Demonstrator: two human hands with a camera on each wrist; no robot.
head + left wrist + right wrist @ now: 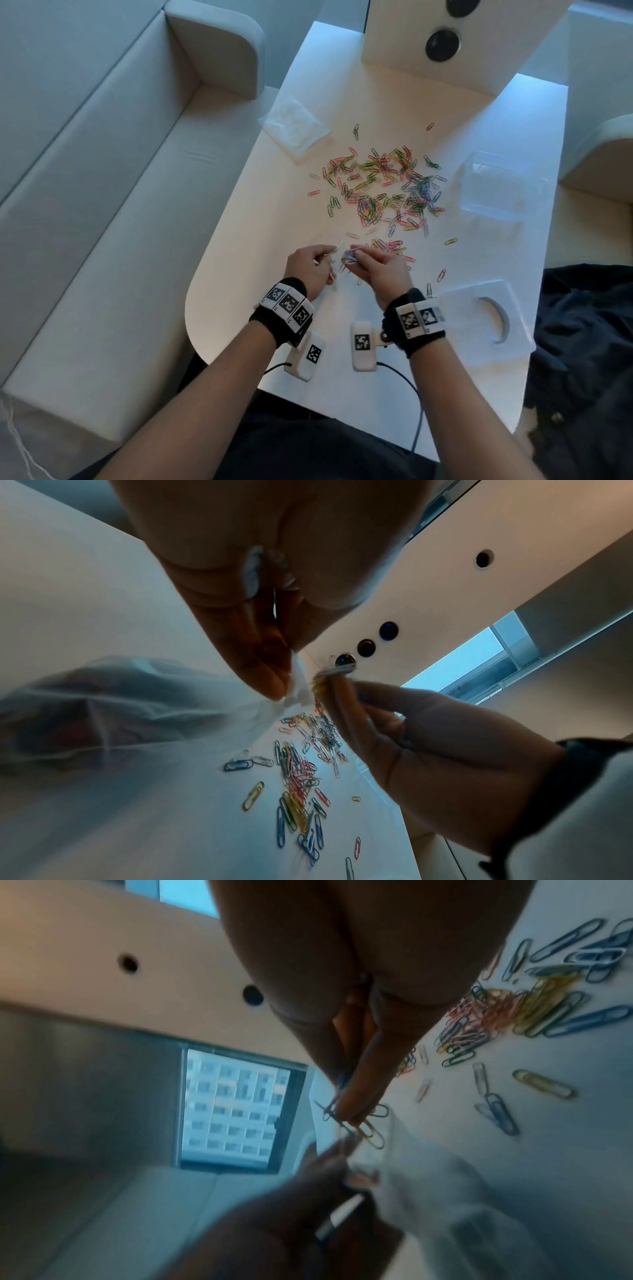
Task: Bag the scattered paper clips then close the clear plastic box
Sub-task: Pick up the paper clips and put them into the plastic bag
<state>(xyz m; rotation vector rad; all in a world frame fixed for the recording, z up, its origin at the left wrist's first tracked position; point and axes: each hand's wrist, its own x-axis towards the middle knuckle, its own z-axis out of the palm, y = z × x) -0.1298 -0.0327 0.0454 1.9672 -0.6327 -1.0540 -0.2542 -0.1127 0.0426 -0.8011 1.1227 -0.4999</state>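
Observation:
Coloured paper clips [383,185] lie scattered over the middle of the white table [246,212]. My left hand [310,269] pinches the rim of a small clear plastic bag [113,712], which hangs below it. My right hand [380,270] pinches a bunch of clips [323,680] right at the bag's mouth [363,1129]. The clear plastic box [500,186] stands open at the right of the table. Its clear lid [486,317] lies flat near my right wrist.
A flat pile of spare clear bags [294,128] lies at the far left of the table. A white panel with round black holes [442,44] stands at the far end. A grey sofa [102,171] runs along the left; dark cloth [589,342] lies to the right.

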